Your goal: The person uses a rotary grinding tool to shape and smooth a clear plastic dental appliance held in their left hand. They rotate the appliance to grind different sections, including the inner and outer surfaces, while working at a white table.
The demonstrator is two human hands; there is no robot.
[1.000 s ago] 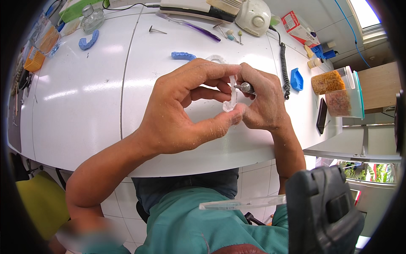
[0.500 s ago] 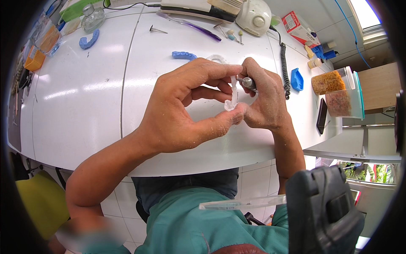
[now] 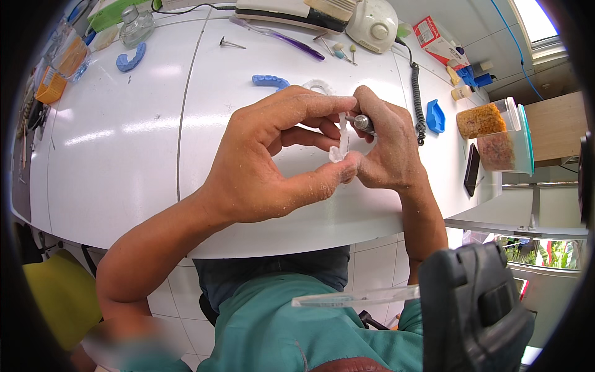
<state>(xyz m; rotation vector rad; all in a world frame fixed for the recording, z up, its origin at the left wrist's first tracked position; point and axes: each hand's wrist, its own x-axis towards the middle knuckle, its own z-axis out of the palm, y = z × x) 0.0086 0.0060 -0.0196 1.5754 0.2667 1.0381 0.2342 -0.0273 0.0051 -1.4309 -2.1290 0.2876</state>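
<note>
Between the thumb and fingers of my left hand is a clear dental aligner, held on edge above the table. My right hand is wrapped round a metal rotary handpiece, its tip against or very close to the aligner's upper part. Both hands meet at the aligner, and pale dust coats the fingers. Just beyond them lie a blue dental arch piece and another clear arch-shaped piece, partly hidden by my left hand.
A white control unit with a coiled black cord stands at the back. Loose burs and a purple-handled brush lie near it. On the right are a blue tray and a tub; another blue arch lies far left.
The handpiece has tilted or shifted very slightly in my right hand. The aligner and my left hand stay almost in place.
</note>
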